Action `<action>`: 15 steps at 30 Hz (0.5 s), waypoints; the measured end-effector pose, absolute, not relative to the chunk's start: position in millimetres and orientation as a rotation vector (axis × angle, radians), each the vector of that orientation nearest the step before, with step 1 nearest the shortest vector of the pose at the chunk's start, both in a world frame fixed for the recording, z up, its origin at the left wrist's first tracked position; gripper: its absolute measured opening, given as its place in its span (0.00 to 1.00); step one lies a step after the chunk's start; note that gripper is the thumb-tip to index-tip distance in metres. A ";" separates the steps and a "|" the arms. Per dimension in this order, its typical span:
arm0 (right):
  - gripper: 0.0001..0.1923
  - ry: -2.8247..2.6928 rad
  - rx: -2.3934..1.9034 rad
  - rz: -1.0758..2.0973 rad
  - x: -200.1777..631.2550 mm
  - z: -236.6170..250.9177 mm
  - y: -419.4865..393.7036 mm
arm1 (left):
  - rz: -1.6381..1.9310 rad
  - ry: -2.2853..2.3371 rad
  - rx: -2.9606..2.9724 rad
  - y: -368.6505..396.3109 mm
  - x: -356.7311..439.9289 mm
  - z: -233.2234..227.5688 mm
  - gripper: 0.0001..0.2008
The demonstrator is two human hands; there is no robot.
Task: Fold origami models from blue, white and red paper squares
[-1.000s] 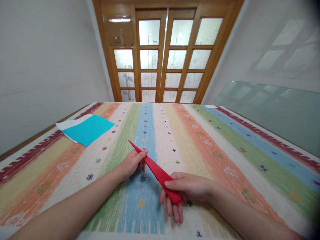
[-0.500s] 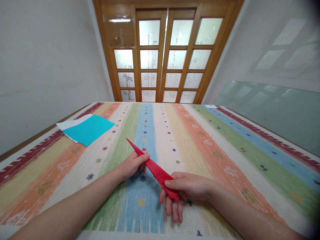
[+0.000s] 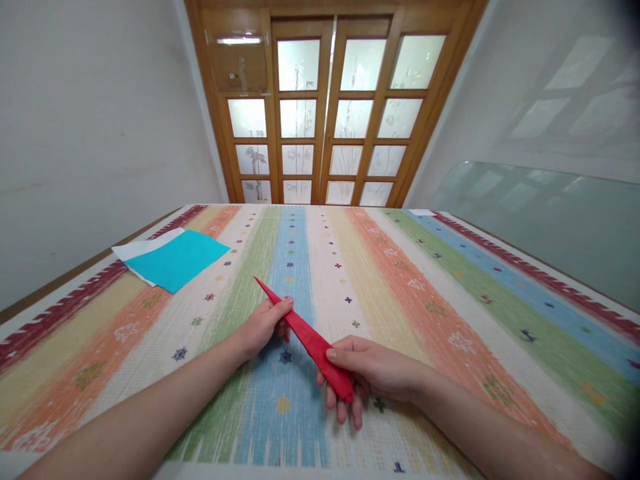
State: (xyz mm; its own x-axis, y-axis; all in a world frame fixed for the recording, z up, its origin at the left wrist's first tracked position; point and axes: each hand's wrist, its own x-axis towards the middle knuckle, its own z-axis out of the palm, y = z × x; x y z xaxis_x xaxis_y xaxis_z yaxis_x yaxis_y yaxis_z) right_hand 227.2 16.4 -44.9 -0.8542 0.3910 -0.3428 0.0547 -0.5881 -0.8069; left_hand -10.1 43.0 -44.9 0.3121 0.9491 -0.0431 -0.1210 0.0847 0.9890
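A long, narrow piece of folded red paper [image 3: 311,339] is held slantwise above the table, its sharp tip pointing away to the left and its wider end toward me on the right. My left hand [image 3: 266,327] pinches it near the pointed end, thumb on top. At the wide end, my right hand [image 3: 363,373] grips it with the thumb on top and the fingers underneath. Part of the fingers of both hands is hidden by the paper and the hands themselves.
A bright blue sheet [image 3: 177,260] lies on white paper [image 3: 143,248] at the left of the table. A striped tablecloth [image 3: 430,293] covers the table. Beyond the far edge stand wooden doors with glass panes [image 3: 300,117]. A greenish glass panel [image 3: 540,227] is at the right.
My right hand has shifted slightly up, its thumb now farther along the red paper toward the tip. My left hand has moved slightly left and up.
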 end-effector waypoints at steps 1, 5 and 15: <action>0.25 -1.310 -0.766 2.507 227.1 -44.1 16.4 | 1.001 0.921 1.194 43.6 -10.2 -44.4 0.26; 0.26 -1.308 -0.813 2.468 226.7 -42.9 16.7 | 0.995 0.927 1.201 44.7 -10.5 -43.2 0.27; 0.22 -1.166 -0.697 2.459 230.3 -49.7 25.7 | 1.121 0.847 1.135 50.7 -15.4 -47.6 0.23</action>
